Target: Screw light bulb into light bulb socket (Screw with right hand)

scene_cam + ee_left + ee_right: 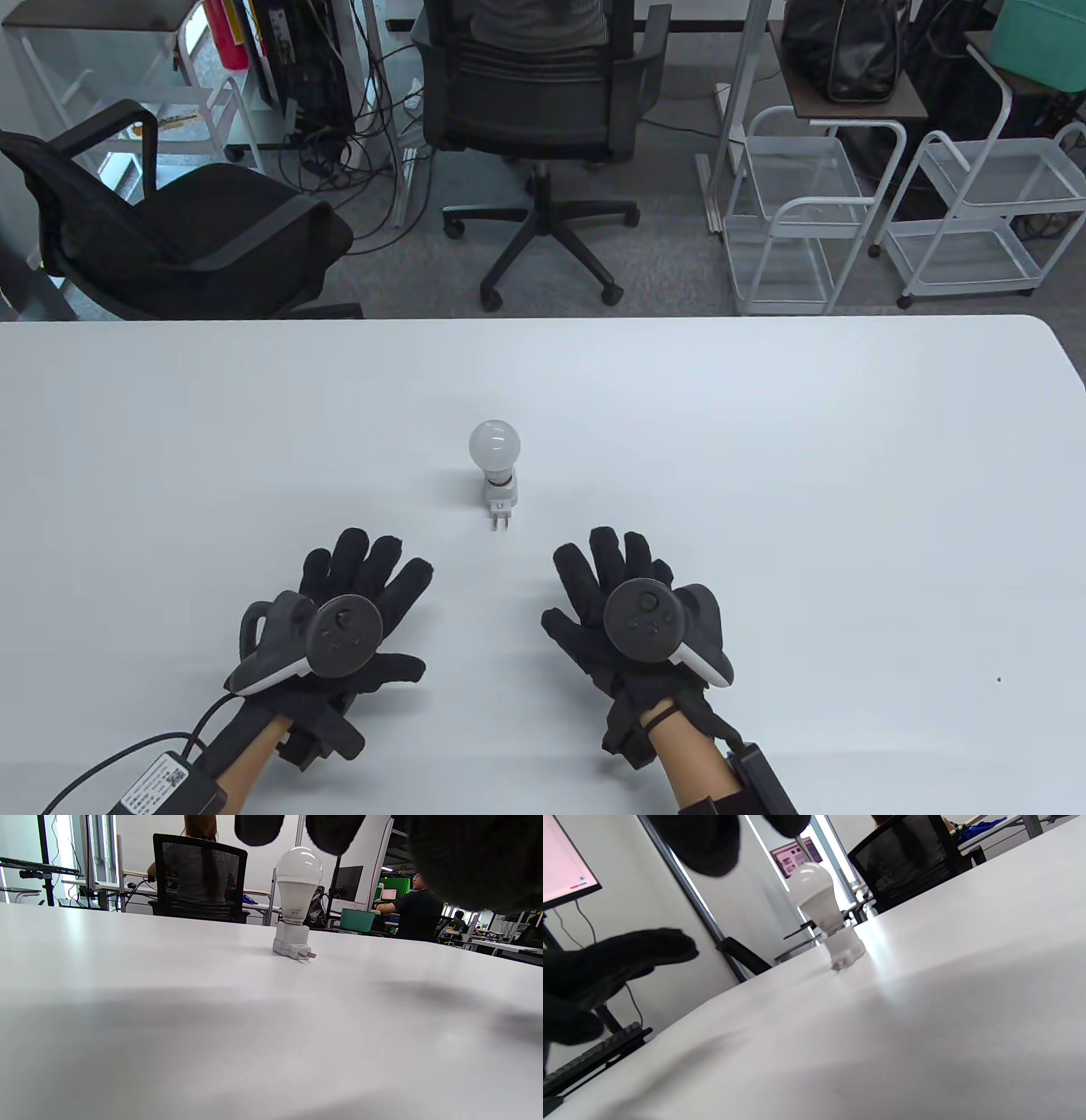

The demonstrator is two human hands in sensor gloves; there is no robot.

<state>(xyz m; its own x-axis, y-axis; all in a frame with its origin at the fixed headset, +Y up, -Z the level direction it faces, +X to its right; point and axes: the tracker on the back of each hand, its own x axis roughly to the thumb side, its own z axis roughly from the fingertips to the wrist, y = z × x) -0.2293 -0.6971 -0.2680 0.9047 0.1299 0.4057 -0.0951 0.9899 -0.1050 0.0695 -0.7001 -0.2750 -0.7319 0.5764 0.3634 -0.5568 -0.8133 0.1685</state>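
A white light bulb (495, 446) stands upright in a small white plug-in socket (501, 498) at the middle of the white table (764, 441). The socket's two prongs point toward me. My left hand (356, 594) lies open and flat on the table, below and left of the socket, holding nothing. My right hand (619, 586) lies open and flat, below and right of it, holding nothing. The bulb also shows in the left wrist view (298, 885) with the socket (292, 942), and in the right wrist view (816, 897) with the socket (845, 948).
Beyond the table's far edge stand two black office chairs (534, 102), (170, 221) and white wire carts (806, 221). A cable and box (161, 785) run from my left wrist at the table's near edge.
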